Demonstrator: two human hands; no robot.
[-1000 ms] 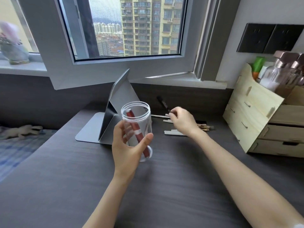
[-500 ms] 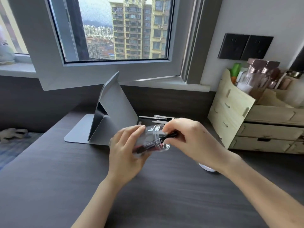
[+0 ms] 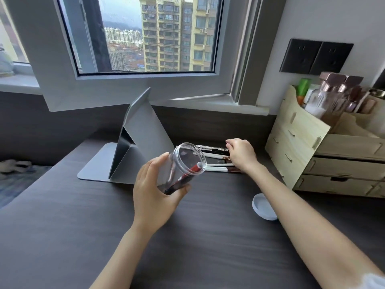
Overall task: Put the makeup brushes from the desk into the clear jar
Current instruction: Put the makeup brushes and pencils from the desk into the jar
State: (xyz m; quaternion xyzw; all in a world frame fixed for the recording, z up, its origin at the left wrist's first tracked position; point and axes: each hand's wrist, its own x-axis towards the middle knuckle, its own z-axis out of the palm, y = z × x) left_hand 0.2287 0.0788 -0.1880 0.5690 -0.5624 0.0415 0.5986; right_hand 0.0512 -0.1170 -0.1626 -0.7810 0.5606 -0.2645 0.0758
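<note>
**Jar in one hand, other hand over the brush pile**

Left hand is holding the jar up off the desk, middle of the frame, fingers wrapping around the lower half with the thumb pressing on the near side. The jar is tilting so its open mouth is pointing toward the upper right. Inside it a red brush is lying diagonally with its pale end poking up near the rim, and there's a darker one sitting next to it, though it's hard to make out through the plastic.

Right hand is reaching out just right of the jar, resting palm-down on the brushes lying on the desk. Fingers are curling loosely, not spread wide, but I can't tell whether it's actually pinching one or just touching them. The pile is a few white-handled ones with coppery ferrules, lying roughly sideways, plus some darker ones behind them toward the back of the desk.

Other stuff: a pale round lid is sitting on the desk at right of centre, partly hidden behind the right forearm. A grey folding stand is standing left of the jar, and a wooden organizer with drawers is sitting at the right edge of the frame, bottles crowding its top. A window is filling the upper part, high-rises outside.
</note>
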